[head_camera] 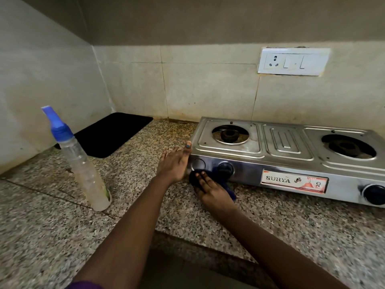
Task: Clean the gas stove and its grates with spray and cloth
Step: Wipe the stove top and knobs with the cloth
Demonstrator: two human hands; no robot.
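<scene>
A steel two-burner gas stove (287, 147) stands on the granite counter at the right, with no grates on its burners. My right hand (210, 189) presses a dark blue cloth (228, 185) against the stove's front panel, just left of the left knob (225, 168). My left hand (176, 162) lies flat against the stove's left front corner, fingers together, thumb up on the top edge. A clear spray bottle (80, 163) with a blue nozzle stands upright on the counter to the left, apart from both hands.
A black mat (112, 133) lies in the back left corner of the granite counter (52, 230). A second knob (374, 194) sits at the stove's right end. A white socket plate (292, 61) is on the tiled wall above the stove. The counter's front edge runs below my arms.
</scene>
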